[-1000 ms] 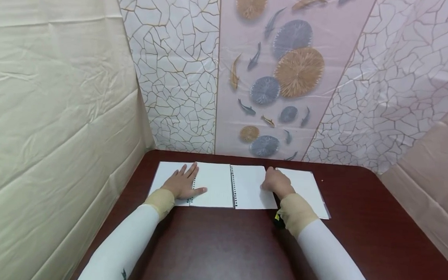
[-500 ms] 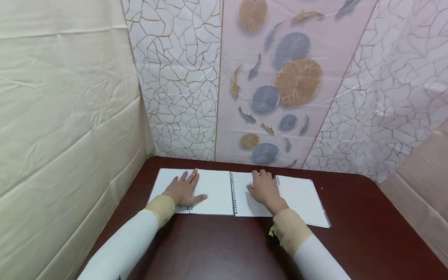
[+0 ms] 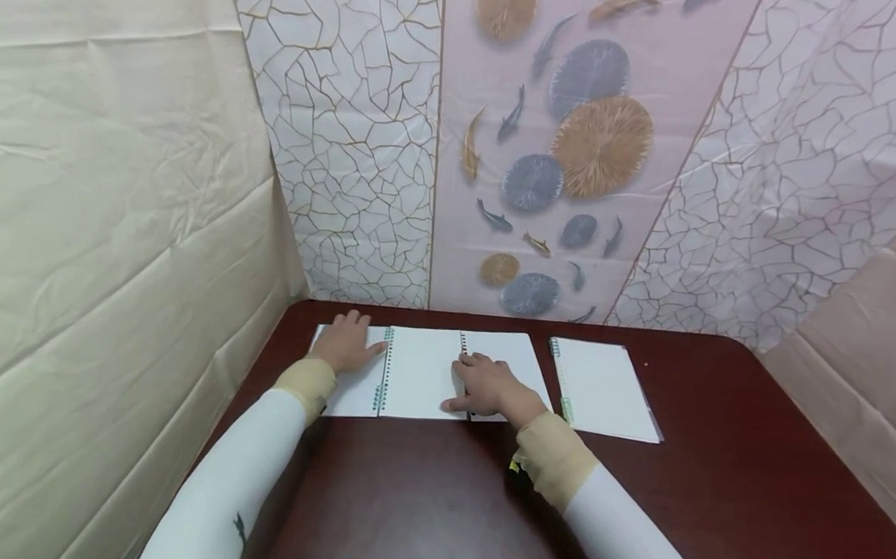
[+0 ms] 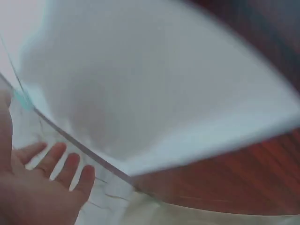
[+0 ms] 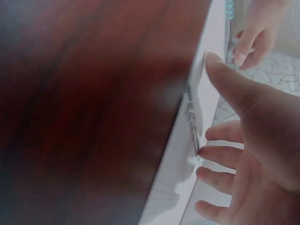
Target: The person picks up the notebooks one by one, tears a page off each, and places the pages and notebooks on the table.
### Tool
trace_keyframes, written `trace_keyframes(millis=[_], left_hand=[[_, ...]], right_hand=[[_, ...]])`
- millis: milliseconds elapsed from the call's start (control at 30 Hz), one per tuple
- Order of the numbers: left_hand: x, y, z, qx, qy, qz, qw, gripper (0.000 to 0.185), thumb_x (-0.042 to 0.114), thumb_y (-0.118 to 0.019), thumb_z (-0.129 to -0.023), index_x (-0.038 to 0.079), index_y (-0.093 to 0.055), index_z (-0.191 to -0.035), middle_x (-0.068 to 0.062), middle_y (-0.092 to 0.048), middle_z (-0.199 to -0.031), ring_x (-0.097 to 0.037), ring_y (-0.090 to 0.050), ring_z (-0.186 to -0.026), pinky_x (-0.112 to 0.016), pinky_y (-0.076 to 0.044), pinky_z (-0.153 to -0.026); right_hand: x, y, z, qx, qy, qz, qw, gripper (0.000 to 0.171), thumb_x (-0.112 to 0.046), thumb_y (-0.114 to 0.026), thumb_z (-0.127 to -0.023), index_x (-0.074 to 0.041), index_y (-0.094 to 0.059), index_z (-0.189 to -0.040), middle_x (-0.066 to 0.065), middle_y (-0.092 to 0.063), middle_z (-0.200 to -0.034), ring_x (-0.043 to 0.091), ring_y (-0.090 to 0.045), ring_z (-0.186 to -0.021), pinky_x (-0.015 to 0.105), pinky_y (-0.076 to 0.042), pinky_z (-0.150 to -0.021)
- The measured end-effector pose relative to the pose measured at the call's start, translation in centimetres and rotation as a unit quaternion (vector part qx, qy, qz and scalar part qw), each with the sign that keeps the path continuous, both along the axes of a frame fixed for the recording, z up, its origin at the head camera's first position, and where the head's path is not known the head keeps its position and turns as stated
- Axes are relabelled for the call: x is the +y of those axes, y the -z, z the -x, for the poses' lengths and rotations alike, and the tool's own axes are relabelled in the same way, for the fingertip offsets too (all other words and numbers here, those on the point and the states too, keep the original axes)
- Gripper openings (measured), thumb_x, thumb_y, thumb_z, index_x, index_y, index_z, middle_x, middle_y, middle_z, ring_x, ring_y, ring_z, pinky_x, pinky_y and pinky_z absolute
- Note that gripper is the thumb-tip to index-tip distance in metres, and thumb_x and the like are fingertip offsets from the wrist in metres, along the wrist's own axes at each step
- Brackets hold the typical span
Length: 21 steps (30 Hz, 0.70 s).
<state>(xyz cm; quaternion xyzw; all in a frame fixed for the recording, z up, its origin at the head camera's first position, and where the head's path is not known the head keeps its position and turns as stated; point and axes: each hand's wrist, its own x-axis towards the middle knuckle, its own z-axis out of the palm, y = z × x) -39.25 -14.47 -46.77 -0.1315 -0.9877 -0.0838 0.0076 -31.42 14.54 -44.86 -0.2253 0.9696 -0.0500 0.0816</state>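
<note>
White-paged spiral notebooks lie side by side on the dark table. My left hand point(image 3: 341, 342) is over the left page point(image 3: 357, 390), its fingers extended in the left wrist view, beside a teal coil point(image 3: 381, 391). The middle page point(image 3: 422, 372) stretches from that coil to a dark coil point(image 3: 464, 343). Across the dark coil lies my right hand point(image 3: 486, 384), partly covering the page point(image 3: 511, 356) to its right. Spread fingers point(image 5: 218, 180) show in the right wrist view, pinching nothing. A separate notebook point(image 3: 606, 389) with a teal and green coil is further right.
The dark red table point(image 3: 420, 497) extends in front of the notebooks. A patterned cloth point(image 3: 361, 191) hangs behind it, and beige cloth point(image 3: 116, 244) closes off the left side. A small black and yellow item point(image 3: 515, 470) is by my right cuff.
My right hand has moved left from near the right notebook to the dark coil, uncovering the gap there. My left hand has shifted left, off the teal coil.
</note>
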Motion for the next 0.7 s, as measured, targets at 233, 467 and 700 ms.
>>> trace_keyframes(millis=[233,467,700], left_hand=[[-1.6,-0.4,1.4,-0.056,-0.017,-0.086,0.9945,0.085,0.058,-0.073,-0.095,0.000,-0.052,-0.153,-0.027,-0.042,-0.154,-0.046,-0.038,-0.139,-0.067,-0.034,-0.116],[-0.7,-1.0,1.3,-0.065,-0.020,-0.086,0.9940,0.092,0.065,-0.078,-0.088,0.003,-0.054,-0.151,-0.026,-0.043,-0.152,-0.045,-0.038,-0.136,-0.071,-0.034,-0.112],[0.2,-0.6,1.2,-0.059,-0.031,-0.104,0.9923,0.088,0.064,-0.083,-0.083,0.009,-0.057,-0.146,-0.027,-0.042,-0.141,-0.043,-0.037,-0.128,-0.066,-0.035,-0.106]], right_hand=[[0.0,0.4,0.2,-0.011,0.011,0.014,1.000,0.076,-0.059,-0.075,-0.094,-0.008,-0.059,-0.150,0.015,-0.042,-0.165,0.040,-0.035,-0.154,0.065,-0.036,-0.116],[0.0,0.2,0.3,-0.004,0.008,0.012,1.000,0.066,-0.058,-0.075,-0.094,-0.010,-0.065,-0.138,0.016,-0.044,-0.165,0.038,-0.037,-0.153,0.065,-0.038,-0.114],[0.2,0.9,0.5,-0.011,0.010,0.020,1.000,0.064,-0.057,-0.074,-0.095,-0.010,-0.065,-0.137,0.016,-0.044,-0.164,0.038,-0.038,-0.153,0.063,-0.039,-0.114]])
